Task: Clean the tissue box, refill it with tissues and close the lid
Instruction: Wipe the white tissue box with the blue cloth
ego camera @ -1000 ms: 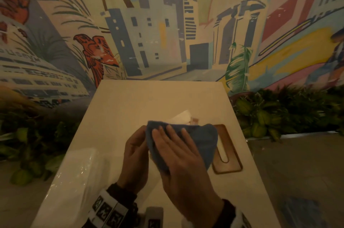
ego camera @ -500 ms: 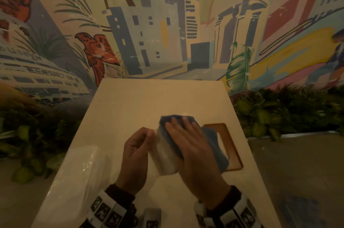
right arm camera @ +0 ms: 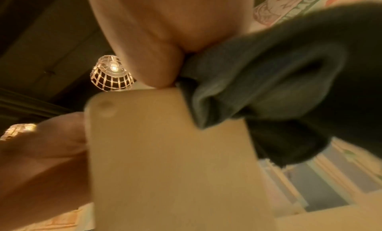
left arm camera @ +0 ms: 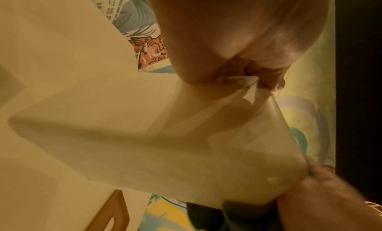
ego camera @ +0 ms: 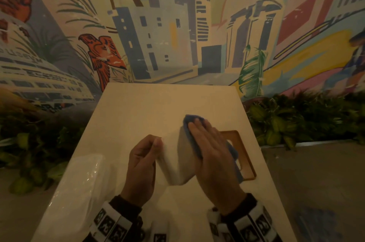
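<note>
I hold the white tissue box point(ego camera: 173, 162) tilted above the table. My left hand point(ego camera: 153, 146) pinches its left edge between thumb and fingers; the left wrist view shows that pinch on the box point(left arm camera: 206, 153) at a corner. My right hand point(ego camera: 205, 143) lies flat on the box's right face and presses the blue cloth point(ego camera: 190, 118) against it with straight fingers. In the right wrist view the cloth point(right arm camera: 268, 79) bunches beside the thumb over the box point(right arm camera: 175, 161). Behind my right hand, the wooden lid point(ego camera: 245, 158) lies flat on the table.
A plastic-wrapped tissue pack point(ego camera: 83, 182) lies on the near left of the pale table point(ego camera: 158, 103). Leafy plants point(ego camera: 296, 119) line both sides of the table, and a painted wall stands behind its far edge.
The right hand slid the cloth from the near face across to the box's right side and farther away. The box's white near face came into view. The left hand kept its hold.
</note>
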`<state>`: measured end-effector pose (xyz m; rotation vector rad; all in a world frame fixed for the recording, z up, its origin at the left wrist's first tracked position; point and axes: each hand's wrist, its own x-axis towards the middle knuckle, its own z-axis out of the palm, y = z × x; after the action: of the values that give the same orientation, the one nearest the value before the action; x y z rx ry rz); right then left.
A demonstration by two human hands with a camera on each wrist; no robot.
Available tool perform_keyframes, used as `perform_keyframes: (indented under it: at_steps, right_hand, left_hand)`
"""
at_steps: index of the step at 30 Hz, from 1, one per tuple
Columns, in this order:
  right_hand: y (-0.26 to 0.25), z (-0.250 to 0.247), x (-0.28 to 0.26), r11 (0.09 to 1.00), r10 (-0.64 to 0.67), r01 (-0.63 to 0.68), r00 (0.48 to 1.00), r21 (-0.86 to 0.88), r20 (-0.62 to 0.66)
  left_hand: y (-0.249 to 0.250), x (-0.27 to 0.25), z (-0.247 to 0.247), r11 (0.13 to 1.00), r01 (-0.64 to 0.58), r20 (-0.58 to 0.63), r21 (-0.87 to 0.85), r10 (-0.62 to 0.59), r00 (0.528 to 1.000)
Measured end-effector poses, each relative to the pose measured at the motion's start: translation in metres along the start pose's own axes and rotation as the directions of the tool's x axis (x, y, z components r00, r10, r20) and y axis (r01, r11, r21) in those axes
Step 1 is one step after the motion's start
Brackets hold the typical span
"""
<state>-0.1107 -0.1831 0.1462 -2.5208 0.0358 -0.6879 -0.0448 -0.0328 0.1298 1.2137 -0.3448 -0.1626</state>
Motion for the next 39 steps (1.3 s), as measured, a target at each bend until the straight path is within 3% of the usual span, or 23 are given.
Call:
perform_keyframes:
  at_steps: [4, 8, 14, 16, 22, 25, 28, 31, 32, 33, 34, 35, 36, 39]
  right_hand:
    - [-0.034, 0.013, -0.018, 0.989, -0.147, 0.147, 0.986, 0.003, 0.078]
    - [-0.019, 0.013, -0.046, 0.961, -0.277, 0.276, 0.956, 0.022, 0.094]
    - [0.018, 0.007, -0.029, 0.997, 0.039, -0.034, 0.996, 0.071, -0.076]
    - [0.01, 0.007, -0.013, 0.998, 0.046, -0.042, 0.994, 0.048, -0.102]
    - [-0.035, 0.02, -0.023, 0.984, -0.17, 0.17, 0.985, 0.061, 0.001]
    - [-0.035, 0.022, -0.042, 0.953, -0.294, 0.296, 0.955, 0.058, -0.041]
    - [-0.025, 0.016, -0.062, 0.934, -0.323, 0.336, 0.939, 0.124, -0.115]
    - [-0.015, 0.013, -0.08, 0.954, -0.178, 0.213, 0.969, 0.212, -0.17]
    - [-0.016, 0.012, -0.082, 0.964, -0.044, 0.085, 0.985, 0.25, -0.165]
    - [-0.011, 0.015, -0.086, 0.935, 0.173, -0.109, 0.971, 0.336, -0.165]
    - [-0.01, 0.014, -0.085, 0.836, 0.387, -0.275, 0.909, 0.475, -0.155]
    - [-0.008, 0.013, -0.084, 0.659, 0.559, -0.438, 0.829, 0.612, -0.009]
    - [-0.005, 0.011, -0.083, 0.488, 0.629, -0.513, 0.768, 0.706, 0.123]
    - [0.008, 0.007, -0.072, 0.3, 0.689, -0.62, 0.667, 0.725, 0.285]
  left_hand:
    - [-0.002, 0.003, -0.004, 1.0, 0.003, 0.008, -0.016, -0.003, 1.0]
    - [0.0, 0.004, -0.01, 1.0, 0.002, -0.02, -0.015, -0.003, 1.0]
    - [0.001, -0.002, -0.001, 0.999, -0.02, -0.008, 0.033, 0.021, 1.0]
    - [0.0, -0.003, 0.002, 0.999, -0.008, 0.006, 0.031, 0.008, 1.0]
    - [-0.008, 0.001, -0.008, 0.999, 0.034, 0.002, -0.015, -0.034, 0.999]
    - [-0.009, 0.002, -0.017, 0.995, 0.095, -0.045, -0.018, -0.096, 0.994]
    - [-0.004, 0.0, -0.015, 0.996, 0.09, -0.081, 0.013, -0.089, 0.993]
    - [0.0, -0.001, -0.014, 0.998, 0.031, -0.087, -0.051, -0.036, 0.996]
    - [0.001, 0.0, -0.016, 0.995, 0.03, -0.085, -0.092, -0.038, 0.996]
    - [0.002, 0.001, -0.017, 0.99, 0.032, -0.082, -0.137, -0.044, 0.996]
    - [0.003, 0.003, -0.019, 0.983, 0.027, -0.081, -0.181, -0.043, 0.996]
    - [0.005, 0.005, -0.021, 0.974, 0.022, -0.075, -0.227, -0.04, 0.996]
    - [0.007, 0.007, -0.022, 0.963, 0.032, -0.07, -0.269, -0.053, 0.996]
    - [0.015, 0.007, -0.015, 0.94, 0.068, -0.042, -0.335, -0.087, 0.995]
